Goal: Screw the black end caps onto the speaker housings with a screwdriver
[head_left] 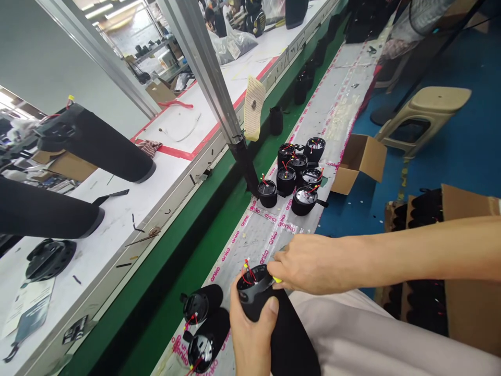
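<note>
My left hand (252,334) is wrapped round the upper end of a black cylinder (291,334), which leans with its open end up. Red wires with small red and yellow tips (247,270) stick out of that opening. At the right side of its rim, my right hand (295,263) is closed on a small tool; only a yellow bit (277,280) shows below the fingers, and its working end is hidden. Two more black cylinders (211,329) lie to the left of my left hand, their wired ends toward me.
Several black cylinders with wires (299,175) stand farther along the narrow taped bench (254,235). A metal post (203,68) rises beside the green conveyor (156,292). Cartons (469,209) and a stool (442,99) are at the right.
</note>
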The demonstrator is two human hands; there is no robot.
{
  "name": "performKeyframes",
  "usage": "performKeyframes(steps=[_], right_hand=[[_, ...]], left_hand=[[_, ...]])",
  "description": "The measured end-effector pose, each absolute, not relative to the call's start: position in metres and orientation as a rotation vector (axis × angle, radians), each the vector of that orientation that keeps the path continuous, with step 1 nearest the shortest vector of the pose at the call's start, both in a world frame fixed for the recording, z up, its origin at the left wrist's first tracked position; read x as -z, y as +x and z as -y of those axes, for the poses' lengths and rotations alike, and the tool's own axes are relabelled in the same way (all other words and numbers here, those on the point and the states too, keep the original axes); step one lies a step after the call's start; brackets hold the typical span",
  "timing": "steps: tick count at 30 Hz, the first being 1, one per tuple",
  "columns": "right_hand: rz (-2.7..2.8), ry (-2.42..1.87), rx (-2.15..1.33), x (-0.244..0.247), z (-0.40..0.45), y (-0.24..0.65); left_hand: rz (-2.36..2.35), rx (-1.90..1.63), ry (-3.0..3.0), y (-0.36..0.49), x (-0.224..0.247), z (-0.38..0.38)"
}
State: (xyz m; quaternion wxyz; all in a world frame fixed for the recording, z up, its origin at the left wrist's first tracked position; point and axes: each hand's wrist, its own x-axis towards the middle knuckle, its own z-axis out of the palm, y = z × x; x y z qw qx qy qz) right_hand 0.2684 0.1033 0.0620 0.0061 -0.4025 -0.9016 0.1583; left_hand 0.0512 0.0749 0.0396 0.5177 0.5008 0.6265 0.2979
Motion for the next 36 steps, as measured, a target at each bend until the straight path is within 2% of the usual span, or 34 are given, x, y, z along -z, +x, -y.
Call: performKeyframes(steps=[7, 13, 15, 25, 31, 36], right_hand=[[2.787, -1.254, -0.547, -0.052, -0.106, 0.267], [2.394, -1.367, -0.990, -0.036, -0.105, 0.270], [2.292, -1.394, -1.032, -0.038, -0.106, 0.274], [2.671, -1.342, -0.662, -0.053, -0.105, 0.275], [2.642, -1.317, -0.677, -0.057, -0.105, 0.275], [2.696, -1.171, -0.348, -0.061, -0.108, 0.281]], left_hand=[[-1.504, -0.778, 1.052, 0.049, -0.024, -0.075], [-1.453, -0.794, 0.775, 0.051, -0.012, -0.074], [-1.447, -0.784, 0.730, 0.049, -0.012, -0.074], [-1.405, -0.771, 0.758, 0.044, -0.015, -0.077], [-1.251, -0.751, 0.823, 0.034, -0.022, -0.081], [-1.141, -0.635, 0.958, 0.042, -0.037, -0.088]])
